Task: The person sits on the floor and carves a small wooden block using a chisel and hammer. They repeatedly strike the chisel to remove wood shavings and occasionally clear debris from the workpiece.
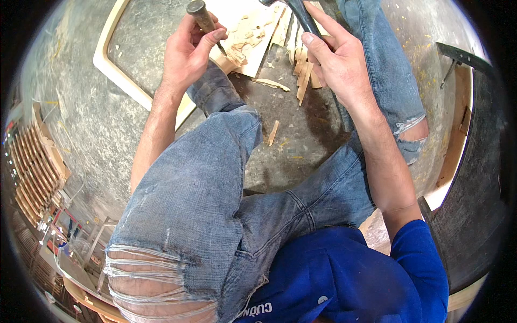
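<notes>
Currently, head view: from my remote seat I look down on two bare hands at work over a concrete floor (280,169).
Left hand (191,48): fingers and thumb wrapped round the chisel (203,19), capped end up, narrow shaft slanting down to the shavings; I judge that a loose hold would let it twist under a blow.
Right hand (340,67): closed round the dark handle of the hammer (304,19); its head is mostly cut off by the upper edge, so I cannot tell how squarely it faces the chisel.
Knuckles: the left ones sit just below the chisel's capped end; a glancing stroke could land on them, and poor aim would be the cause.
Pale board (257,63): it lies on the floor past the left shin, strewn with shavings (250,32); I see no clamp on it, so I'd worry about it sliding when struck.
Left lower leg (215,94): right beside the chisel's tip; a skid off the wood could send the edge that way.
Splinters (303,83): loose beneath the right hand; if they got under the board, they could make it rock.
</notes>
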`<state>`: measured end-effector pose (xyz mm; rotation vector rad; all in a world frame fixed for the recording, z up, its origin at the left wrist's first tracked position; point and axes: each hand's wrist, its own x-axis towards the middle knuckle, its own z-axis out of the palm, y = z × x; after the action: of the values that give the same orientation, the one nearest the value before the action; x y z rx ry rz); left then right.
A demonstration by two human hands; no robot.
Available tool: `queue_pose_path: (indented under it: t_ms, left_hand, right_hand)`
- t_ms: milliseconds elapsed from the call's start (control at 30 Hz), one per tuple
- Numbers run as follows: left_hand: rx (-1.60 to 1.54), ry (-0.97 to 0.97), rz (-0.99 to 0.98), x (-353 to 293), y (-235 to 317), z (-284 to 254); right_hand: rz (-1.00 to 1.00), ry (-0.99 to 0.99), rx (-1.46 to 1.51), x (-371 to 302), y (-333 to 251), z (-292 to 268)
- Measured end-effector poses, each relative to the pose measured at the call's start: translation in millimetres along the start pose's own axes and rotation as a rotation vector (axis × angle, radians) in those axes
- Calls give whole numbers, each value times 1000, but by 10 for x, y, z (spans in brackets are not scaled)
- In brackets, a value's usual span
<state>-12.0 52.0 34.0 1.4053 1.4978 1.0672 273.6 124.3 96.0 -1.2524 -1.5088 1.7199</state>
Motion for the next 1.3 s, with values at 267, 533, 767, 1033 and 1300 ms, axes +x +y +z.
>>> queue_pose_path:
  t_ms: [267,533,767,1033,1300]
  left_hand:
    - [10,-17,-39,-52,6,36]
    - [69,-24,0,-61,-16,53]
    - [68,-14,-36,-62,-21,79]
    - [204,-28,-51,-57,77,136]
    - [262,-49,-16,-101,149,176]
  right_hand:
    - [37,2,-11,19,27,37]
    - [-24,-9,-63,38,33,36]
    - [-48,-13,-64,33,24,43]
    - [-120,-33,-327,-177,-423,54]
    - [-730,-52,-525,-385,-491,100]
